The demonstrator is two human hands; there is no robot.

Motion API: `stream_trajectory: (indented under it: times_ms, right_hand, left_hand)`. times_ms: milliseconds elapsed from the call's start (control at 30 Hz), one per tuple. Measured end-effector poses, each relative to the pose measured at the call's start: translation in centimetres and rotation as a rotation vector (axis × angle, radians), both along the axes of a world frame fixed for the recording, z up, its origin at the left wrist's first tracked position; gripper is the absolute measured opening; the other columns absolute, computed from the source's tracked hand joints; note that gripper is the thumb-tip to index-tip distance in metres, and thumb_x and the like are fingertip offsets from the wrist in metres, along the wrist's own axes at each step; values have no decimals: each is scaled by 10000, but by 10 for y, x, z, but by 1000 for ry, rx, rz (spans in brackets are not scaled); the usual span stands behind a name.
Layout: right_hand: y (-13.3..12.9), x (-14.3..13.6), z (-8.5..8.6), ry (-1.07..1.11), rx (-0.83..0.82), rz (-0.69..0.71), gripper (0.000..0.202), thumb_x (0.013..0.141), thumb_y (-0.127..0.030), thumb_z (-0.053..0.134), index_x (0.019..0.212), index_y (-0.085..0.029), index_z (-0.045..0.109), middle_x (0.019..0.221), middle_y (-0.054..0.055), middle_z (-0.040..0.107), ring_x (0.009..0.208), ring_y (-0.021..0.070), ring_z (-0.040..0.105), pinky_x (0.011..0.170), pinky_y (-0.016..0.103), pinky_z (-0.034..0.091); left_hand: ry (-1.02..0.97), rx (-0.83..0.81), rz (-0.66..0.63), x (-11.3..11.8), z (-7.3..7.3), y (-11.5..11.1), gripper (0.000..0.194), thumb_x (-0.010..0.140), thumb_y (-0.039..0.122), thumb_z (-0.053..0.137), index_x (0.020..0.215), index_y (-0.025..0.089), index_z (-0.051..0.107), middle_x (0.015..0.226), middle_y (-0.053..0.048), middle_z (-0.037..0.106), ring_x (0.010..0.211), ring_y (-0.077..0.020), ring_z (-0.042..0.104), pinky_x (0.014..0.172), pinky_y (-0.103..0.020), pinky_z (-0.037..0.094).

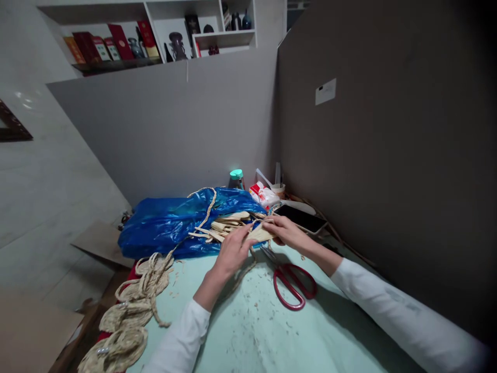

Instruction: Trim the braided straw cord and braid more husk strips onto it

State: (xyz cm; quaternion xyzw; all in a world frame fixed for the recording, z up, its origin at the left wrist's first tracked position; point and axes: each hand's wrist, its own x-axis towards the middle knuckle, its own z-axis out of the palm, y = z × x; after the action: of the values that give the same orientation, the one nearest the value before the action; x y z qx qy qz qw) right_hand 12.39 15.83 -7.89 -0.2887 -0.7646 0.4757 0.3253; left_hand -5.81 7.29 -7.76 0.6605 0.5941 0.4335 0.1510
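Observation:
A flat, pale strip of dried husk (261,234) is stretched between my two hands above the table. My left hand (234,249) pinches its left end, and my right hand (285,231) grips the right end. Right behind them, more pale strips (223,226) spill from a blue plastic bag (155,228). Below my hands lie red-handled scissors (289,290), their blades pointing toward the strip. A thin braided cord (243,275) hangs down near my left wrist. Coils of braided cord (126,316) rest along the table's left edge.
A dark-screened tablet (301,217) lies behind my right hand. At the back stand a jar with a green lid (236,178), a red and white packet (264,196) and a cup (278,190). Small scraps dot the green tablecloth (240,336). Grey panels enclose the back and right.

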Motion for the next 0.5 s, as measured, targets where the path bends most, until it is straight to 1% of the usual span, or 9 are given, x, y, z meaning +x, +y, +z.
stream_trajectory:
  times_ms: [67, 100, 167, 200, 233, 300, 333, 400, 500]
  right_hand:
    - [-1, -17, 4, -19, 56, -8, 448, 935, -549, 356, 906, -169, 591, 657, -6, 558, 495, 106, 497, 430, 211, 372]
    - [1, -25, 7, -31, 91, -27, 470, 959, -541, 293, 967, -173, 585, 734, 16, 602, 557, 121, 542, 462, 217, 400]
    - [11, -39, 11, -75, 176, -83, 508, 996, -484, 176, 1027, -172, 575, 840, 55, 647, 695, 151, 600, 563, 240, 451]
    - [17, -44, 12, -112, 228, -110, 474, 1003, -443, 198, 1019, -170, 585, 879, 71, 660, 768, 169, 610, 632, 258, 464]
    - [23, -50, 12, -155, 286, -139, 395, 997, -398, 279, 997, -167, 599, 919, 86, 665, 845, 189, 604, 714, 283, 462]
    - [35, -61, 7, -256, 405, -181, 186, 920, -278, 490, 966, -159, 626, 973, 116, 662, 973, 242, 562, 849, 343, 416]
    - [41, -66, 4, -306, 459, -194, 134, 868, -215, 559, 959, -155, 635, 991, 130, 656, 1016, 266, 536, 889, 368, 388]
    - [49, -76, -4, -393, 548, -213, 157, 804, -126, 596, 952, -146, 647, 1009, 156, 645, 1060, 301, 500, 920, 407, 349]
    - [59, -87, -12, -475, 642, -236, 161, 831, -106, 535, 924, -145, 660, 1012, 177, 635, 1066, 320, 487, 921, 436, 328]
  left_hand:
    - [-126, -53, -18, 2, -4, 0, 149, 821, 281, 598, 836, 208, 727, 663, -25, 674, 630, -175, 606, 634, -268, 469]
    - [-198, -69, -2, -1, -8, 2, 191, 839, 299, 563, 754, 196, 700, 567, -6, 609, 520, -146, 544, 544, -245, 425]
    - [-355, -83, 63, -13, -15, 7, 256, 841, 359, 544, 676, 182, 628, 495, 28, 503, 412, -100, 424, 440, -214, 322]
    - [-436, -86, 101, -21, -18, 10, 277, 833, 397, 547, 667, 181, 595, 483, 45, 457, 383, -83, 372, 410, -202, 274]
    - [-516, -91, 139, -29, -20, 13, 293, 826, 431, 546, 673, 182, 569, 469, 66, 403, 359, -69, 321, 387, -192, 229]
    - [-656, -112, 197, -43, -25, 18, 314, 812, 472, 549, 687, 185, 528, 452, 101, 309, 330, -49, 236, 363, -176, 162]
    - [-713, -125, 217, -48, -27, 21, 316, 809, 475, 555, 691, 185, 515, 448, 113, 280, 323, -41, 210, 357, -170, 143]
    - [-798, -159, 247, -55, -33, 25, 315, 826, 457, 561, 691, 178, 505, 442, 123, 259, 318, -31, 191, 349, -160, 133]
    - [-877, -213, 299, -59, -45, 30, 301, 909, 397, 528, 731, 155, 527, 469, 117, 296, 331, -25, 203, 336, -159, 158]
